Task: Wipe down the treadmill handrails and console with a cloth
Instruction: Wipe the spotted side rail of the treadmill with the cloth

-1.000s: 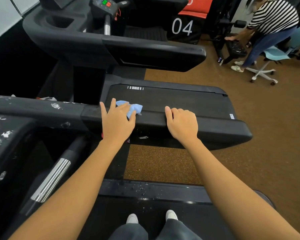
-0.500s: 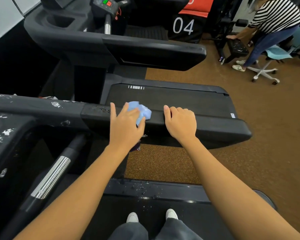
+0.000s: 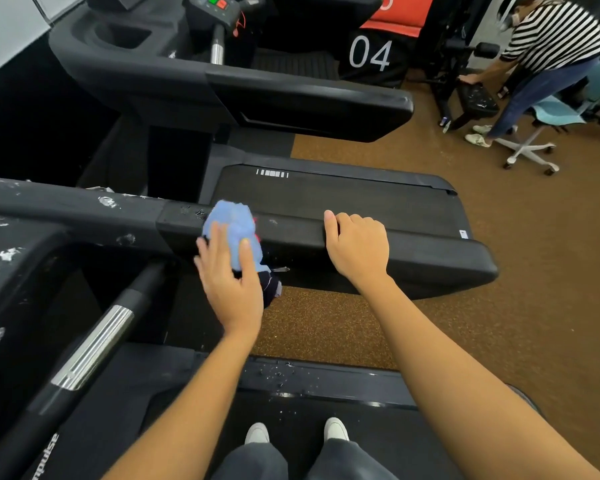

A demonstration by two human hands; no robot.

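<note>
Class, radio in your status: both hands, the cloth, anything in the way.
Left hand pressing blue cloth onto handrail. Right hand gripping handrail right of cloth. White flecks on console.

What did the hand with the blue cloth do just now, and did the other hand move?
The left hand slid the blue cloth a little to the right along the handrail, then back left and nearer to the person. It presses the cloth as before. The right hand stayed curled over the handrail.
</note>
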